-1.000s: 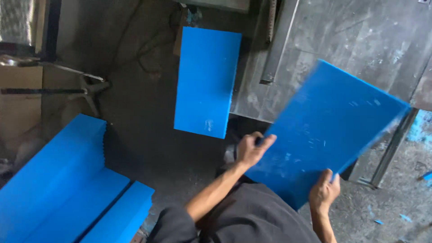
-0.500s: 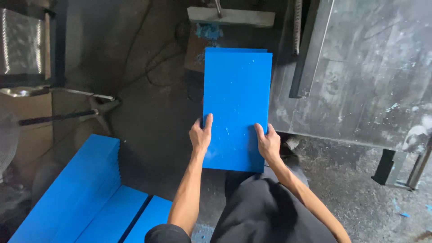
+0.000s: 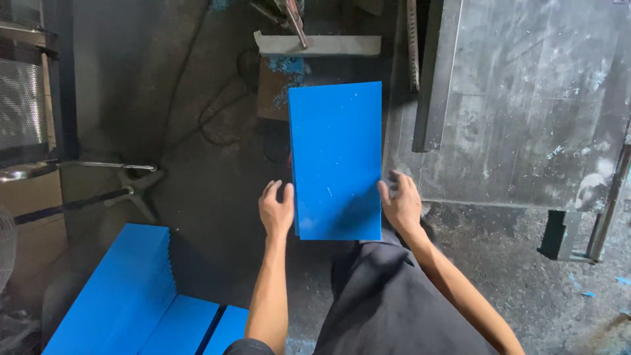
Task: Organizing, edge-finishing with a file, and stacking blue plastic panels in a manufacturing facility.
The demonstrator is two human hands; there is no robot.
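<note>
The fingers of the left hand are loosely spread and slightly curled, lying just beside the left edge of a blue rectangular sheet; whether they touch it cannot be told. The right hand sits at the sheet's right edge near its lower corner, its fingers open and relaxed, gripping nothing. The sheet lies flat ahead of the person, long side pointing away, on top of other blue sheets whose edges show along its left side. To its right stands a grey metal machine panel. Lower left, stacks of blue sheets rest on the dark dusty floor.
</note>
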